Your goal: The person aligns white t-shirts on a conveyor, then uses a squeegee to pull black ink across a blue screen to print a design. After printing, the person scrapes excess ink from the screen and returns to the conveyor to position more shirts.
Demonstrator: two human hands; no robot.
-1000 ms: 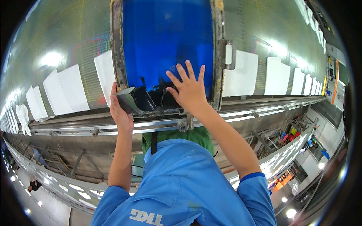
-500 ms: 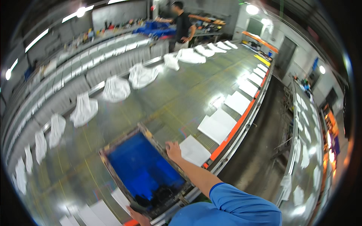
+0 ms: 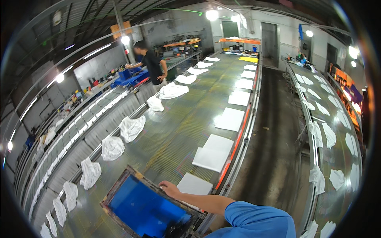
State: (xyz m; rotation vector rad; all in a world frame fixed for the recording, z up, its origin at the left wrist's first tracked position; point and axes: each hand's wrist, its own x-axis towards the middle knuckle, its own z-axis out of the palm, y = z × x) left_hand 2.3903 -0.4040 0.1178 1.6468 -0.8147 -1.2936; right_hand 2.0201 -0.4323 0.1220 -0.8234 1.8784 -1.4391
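Observation:
A screen printing frame (image 3: pixel 115 186) with a worn, stained rim and a blue mesh panel (image 3: pixel 145 206) is at the near side of the long table. My right hand (image 3: pixel 170 189) is at its right side, fingers curled on the rim. A dark patch shows at the near end of the blue panel; I cannot make out what it is. Just right of my right hand lies a flat white piece (image 3: pixel 194 184), partly covered by my forearm. My left hand is out of view.
More flat white pieces (image 3: pixel 212 152) lie along the table's orange right edge (image 3: pixel 224 174). Crumpled white cloths (image 3: pixel 113 147) line its left edge. A person in a dark shirt (image 3: pixel 152 65) stands beyond that side. Past the aisle (image 3: pixel 268 150), another table (image 3: pixel 325 158) holds white cloths.
The view has swung up and to the right, so the frame appears lower. My left hand, seen before at the frame's near end, has dropped out of view. My right hand stays by the rim.

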